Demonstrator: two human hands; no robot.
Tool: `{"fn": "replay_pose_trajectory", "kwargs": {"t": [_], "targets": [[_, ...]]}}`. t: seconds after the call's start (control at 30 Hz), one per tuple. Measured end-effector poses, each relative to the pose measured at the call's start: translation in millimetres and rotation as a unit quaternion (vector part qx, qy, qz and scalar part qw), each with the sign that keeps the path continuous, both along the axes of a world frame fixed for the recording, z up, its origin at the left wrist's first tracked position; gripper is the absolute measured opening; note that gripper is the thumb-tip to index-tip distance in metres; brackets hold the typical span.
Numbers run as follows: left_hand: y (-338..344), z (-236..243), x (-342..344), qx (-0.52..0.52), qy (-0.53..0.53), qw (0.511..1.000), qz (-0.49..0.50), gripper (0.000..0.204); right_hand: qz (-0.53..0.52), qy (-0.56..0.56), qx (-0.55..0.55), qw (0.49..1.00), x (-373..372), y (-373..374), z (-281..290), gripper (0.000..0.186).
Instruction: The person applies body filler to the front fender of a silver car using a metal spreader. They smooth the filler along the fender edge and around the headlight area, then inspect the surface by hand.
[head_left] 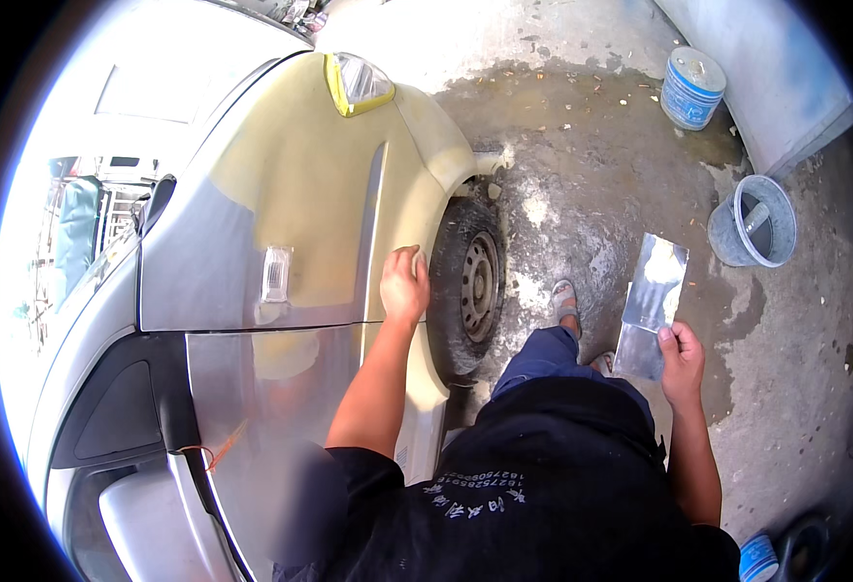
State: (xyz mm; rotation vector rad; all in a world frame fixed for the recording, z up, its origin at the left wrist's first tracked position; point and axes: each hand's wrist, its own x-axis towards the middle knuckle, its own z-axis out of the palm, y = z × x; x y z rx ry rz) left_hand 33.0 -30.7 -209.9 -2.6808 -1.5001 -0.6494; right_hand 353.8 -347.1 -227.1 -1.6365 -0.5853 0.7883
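Note:
My left hand is at the car's primed fender, just left of the wheel; its fingers are curled, and a small pale shape at them is too hidden to name. In my right hand are two flat metal scraper plates, thumb on top, the upper one smeared with pale yellowish filler. The fender has patches of cream and grey, a pale vent-shaped piece and a yellow-taped headlight. Behind it, the silver door carries a cream patch.
A grey bucket stands at right, with a blue-and-white pail beside a pale upright panel. Another blue container is at lower right. The car's mirror is at lower left. The concrete floor has damp, stained patches.

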Motion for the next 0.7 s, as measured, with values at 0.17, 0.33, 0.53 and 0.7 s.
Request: {"fn": "replay_pose_trajectory", "kwargs": {"t": [0.17,0.33,0.53,0.7], "targets": [[-9.3,10.8,-18.6,-0.038,0.284,0.958,0.025,0.064,0.006,-0.006,-0.002,1.0,0.0,0.6,1.1,0.019],[4.7,11.5,-19.0,-0.022,0.355,0.934,0.04,0.066,0.02,-0.003,0.005,1.0,-2.1,2.4,2.3,0.019],[-27.0,11.5,-31.8,-0.037,0.43,0.899,0.08,0.067,0.021,-0.003,0.012,1.0,-4.0,1.5,7.9,0.02],[-61.1,18.6,-57.8,-0.058,0.444,0.89,0.082,0.065,0.016,-0.002,0.015,1.0,-6.5,-6.3,3.5,0.021]]}}
